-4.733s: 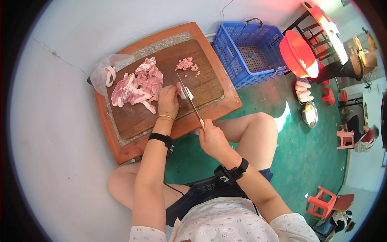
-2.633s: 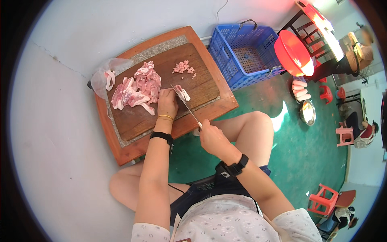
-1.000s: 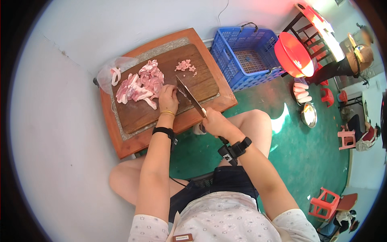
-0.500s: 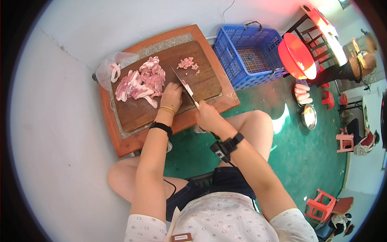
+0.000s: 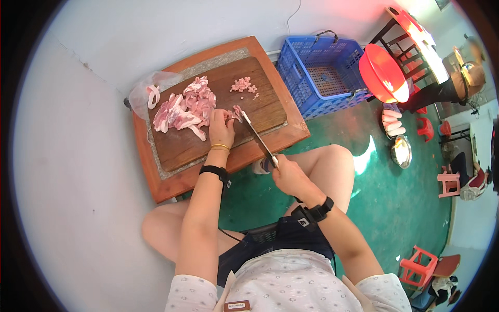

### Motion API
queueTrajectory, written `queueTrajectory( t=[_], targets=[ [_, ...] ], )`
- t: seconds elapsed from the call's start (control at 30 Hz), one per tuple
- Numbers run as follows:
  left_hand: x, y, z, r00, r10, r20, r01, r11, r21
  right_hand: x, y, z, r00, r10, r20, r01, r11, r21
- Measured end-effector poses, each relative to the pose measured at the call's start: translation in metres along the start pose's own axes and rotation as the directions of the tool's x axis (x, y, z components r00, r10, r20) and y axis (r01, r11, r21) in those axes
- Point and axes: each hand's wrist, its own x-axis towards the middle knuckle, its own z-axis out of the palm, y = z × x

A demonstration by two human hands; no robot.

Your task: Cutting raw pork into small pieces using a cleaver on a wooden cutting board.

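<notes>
My right hand (image 5: 292,179) grips the handle of a knife (image 5: 260,141), held out past the near edge of the table. The tip end of its blade touches or lies close to a small strip of raw meat (image 5: 237,112) on the brown cutting board (image 5: 267,106). Against that strip, my left hand (image 5: 222,130) has its fingers closed on the meat; the fingertips are partly hidden. Left of it lies a pile of sliced raw meat (image 5: 179,113), pink with white fat. Toward the far right of the board is a small heap of diced meat (image 5: 242,85).
The board rests on a wooden table (image 5: 296,125) beside the wall. A clear plastic bag (image 5: 141,101) lies at its left corner. Right of the table stand a blue crate (image 5: 306,93), a red basin (image 5: 379,78) and a metal bowl (image 5: 401,151). Other people are farther right.
My right hand has drawn the knife nearer and to the right, its blade swinging away from my left hand. The meat strip now shows beside my left fingers.
</notes>
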Motion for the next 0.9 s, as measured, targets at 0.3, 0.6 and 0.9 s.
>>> queueTrajectory(
  t=[0.3, 0.6, 0.9],
  targets=[
    [0.0, -0.021, -0.007, 0.992, 0.118, -0.041, -0.116, 0.992, 0.042, 0.02, -0.019, -0.002, 0.993, -0.108, -0.056, 0.108, 0.994, -0.011],
    [0.01, -0.028, -0.005, 0.975, 0.22, -0.008, -0.219, 0.972, 0.08, 0.035, -0.036, 0.01, 0.999, -0.039, -0.004, 0.039, 0.999, 0.003],
    [0.018, -0.034, -0.007, 0.921, 0.335, 0.196, -0.369, 0.914, 0.17, 0.053, -0.036, 0.018, 0.995, -0.094, -0.025, 0.093, 0.995, -0.028]
  ],
)
